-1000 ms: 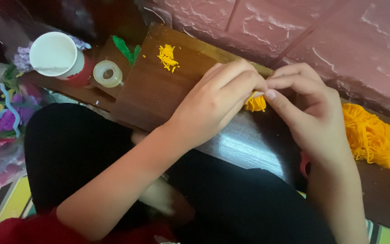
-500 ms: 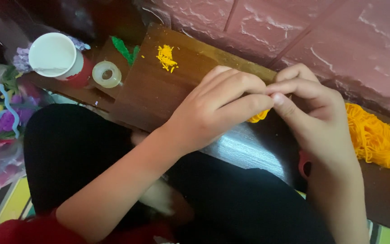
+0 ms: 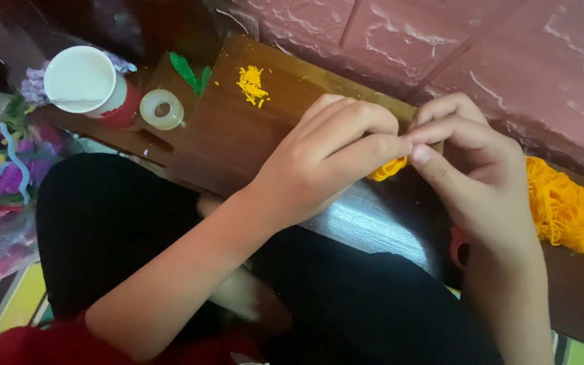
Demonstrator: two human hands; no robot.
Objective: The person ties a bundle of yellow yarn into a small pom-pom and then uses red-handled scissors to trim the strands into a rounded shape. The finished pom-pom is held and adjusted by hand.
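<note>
head view: small fuzzy orange yarn tuft (image 3: 388,168) btwn both hands' fingertips (image 3: 400,143)

wall: reddish-pink rough brick wall (image 3: 441,47) across the far side | furniture: dark brown wooden board (image 3: 238,135) slanting from far left to near right | floor: striped mat (image 3: 8,307) near left | light: soft, sheen on the wood

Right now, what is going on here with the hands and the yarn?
A person sits with a wooden board across the lap. The left hand and right hand meet over the board and pinch a small orange yarn tuft between the fingertips. A yarn pile lies to the right. Yellow snippets, a tape roll and a white cup sit further left.
</note>
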